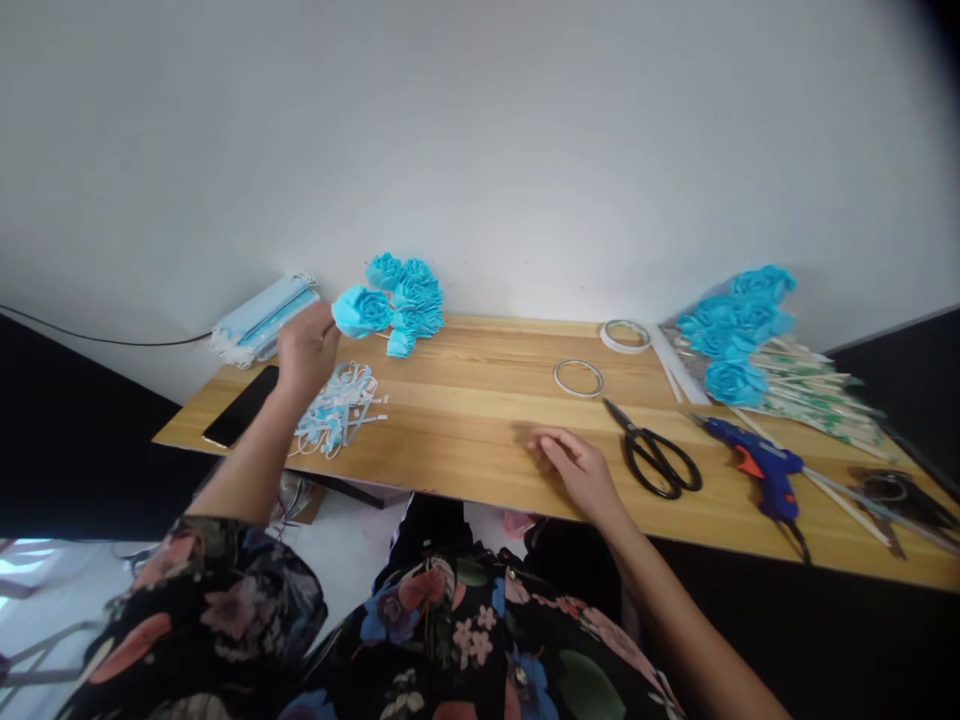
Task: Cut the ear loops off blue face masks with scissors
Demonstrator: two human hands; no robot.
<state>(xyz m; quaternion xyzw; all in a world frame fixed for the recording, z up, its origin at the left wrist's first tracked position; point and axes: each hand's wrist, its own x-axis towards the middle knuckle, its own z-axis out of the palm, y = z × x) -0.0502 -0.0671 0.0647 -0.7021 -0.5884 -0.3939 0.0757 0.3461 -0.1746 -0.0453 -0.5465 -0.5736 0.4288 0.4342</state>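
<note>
My left hand [306,352] is closed on a blue fabric rose [361,311], held just beside a small heap of blue roses [411,295] at the back of the wooden table [480,420]. Below that hand lies a pile of cut white and blue mask strips [339,408]. My right hand [574,468] rests flat near the table's front edge, fingers stretched out, holding nothing. Black scissors [656,455] lie just to its right.
A stack of blue face masks [262,318] and a black phone [241,405] lie at the far left. Two tape rolls [579,377] sit mid-table. At the right are a blue glue gun [757,468], roses on sticks [739,335] and loose wooden sticks [810,400].
</note>
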